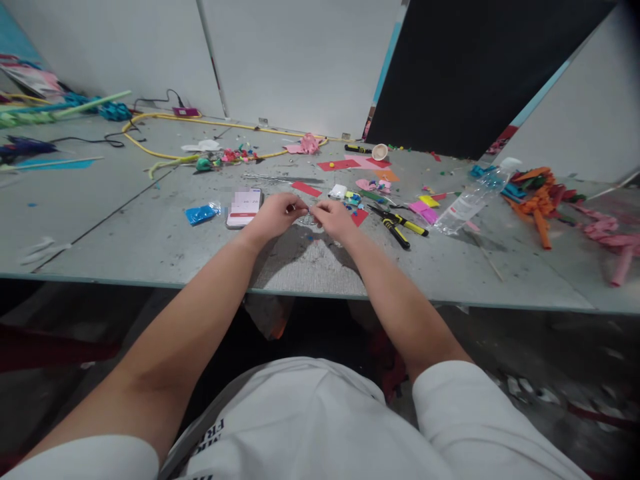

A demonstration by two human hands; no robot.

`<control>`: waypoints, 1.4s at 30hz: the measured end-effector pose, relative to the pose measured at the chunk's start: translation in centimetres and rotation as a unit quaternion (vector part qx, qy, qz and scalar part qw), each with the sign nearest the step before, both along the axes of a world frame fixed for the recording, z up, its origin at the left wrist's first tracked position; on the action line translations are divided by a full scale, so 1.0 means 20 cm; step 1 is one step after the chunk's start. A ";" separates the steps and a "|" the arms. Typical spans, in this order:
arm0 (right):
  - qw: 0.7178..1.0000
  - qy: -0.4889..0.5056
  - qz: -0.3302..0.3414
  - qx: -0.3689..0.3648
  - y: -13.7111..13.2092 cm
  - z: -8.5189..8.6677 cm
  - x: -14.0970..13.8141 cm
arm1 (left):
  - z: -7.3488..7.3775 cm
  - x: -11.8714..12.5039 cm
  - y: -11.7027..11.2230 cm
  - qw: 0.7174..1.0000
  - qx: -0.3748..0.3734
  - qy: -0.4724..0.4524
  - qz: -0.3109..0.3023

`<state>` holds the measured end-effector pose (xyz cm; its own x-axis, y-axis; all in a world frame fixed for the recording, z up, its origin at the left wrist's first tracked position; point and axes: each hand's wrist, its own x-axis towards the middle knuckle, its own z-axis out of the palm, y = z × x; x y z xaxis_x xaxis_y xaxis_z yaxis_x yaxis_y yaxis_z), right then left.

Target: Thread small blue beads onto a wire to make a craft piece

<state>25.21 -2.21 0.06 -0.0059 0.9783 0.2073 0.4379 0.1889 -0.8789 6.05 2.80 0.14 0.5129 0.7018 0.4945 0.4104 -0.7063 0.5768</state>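
Observation:
My left hand [274, 217] and my right hand [334, 219] meet over the grey table [150, 247], fingers pinched together on a small thin silvery piece [309, 215] held between them; it is too small to name. A phone [244, 207] with a white and red screen lies just left of my left hand. Black and yellow pliers [397, 225] lie just right of my right hand.
A blue packet [202, 213] sits left of the phone. Coloured paper scraps [360, 179], a clear plastic bottle [467, 202], orange and pink paper rolls [540, 200], a yellow cable [150, 150] and a pink paper flower [309, 143] are scattered about. White wall panels stand behind.

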 end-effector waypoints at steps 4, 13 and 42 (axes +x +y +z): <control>0.998 0.051 0.017 -0.038 -0.01 0.02 -0.01 | 0.00 0.01 -0.01 0.999 0.023 -0.008 -0.024; 0.998 0.047 0.026 -0.030 -0.02 0.03 -0.01 | 0.00 0.01 -0.02 0.999 0.019 -0.029 -0.034; 0.994 0.085 -0.071 -0.009 0.01 0.01 0.03 | -0.06 0.01 0.02 0.978 0.026 0.204 -0.031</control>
